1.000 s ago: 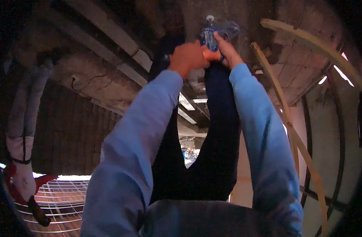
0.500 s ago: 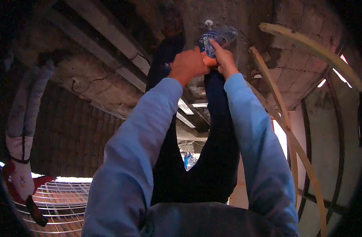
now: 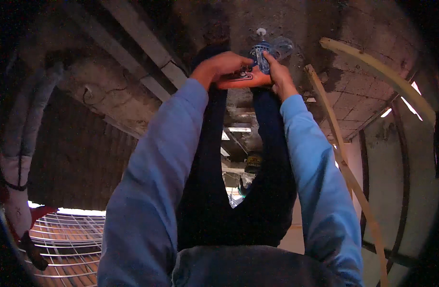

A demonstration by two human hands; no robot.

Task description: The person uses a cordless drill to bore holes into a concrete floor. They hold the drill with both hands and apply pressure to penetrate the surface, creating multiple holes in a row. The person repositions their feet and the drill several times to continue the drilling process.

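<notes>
Both my hands are closed around an orange hand-held power tool, held out over my knees. My left hand grips the orange body at its left end, fingers curled over the top. My right hand wraps the other end, its thumb on the blue-grey head. A white round tip shows beyond the head. Beside the head a clear ring-shaped part is visible, its edges blurred. What exact kind of tool this is cannot be made out.
Curved wooden strips stand at the right. Long beams run across the upper left by rough concrete. At the far left is what looks like another person in grey and pale clothing, above a white wire grid.
The tool has swung and shifted slightly right, so more of its orange body shows. My left hand has slid left, away from the right. A dark rounded thing now shows between my legs.
</notes>
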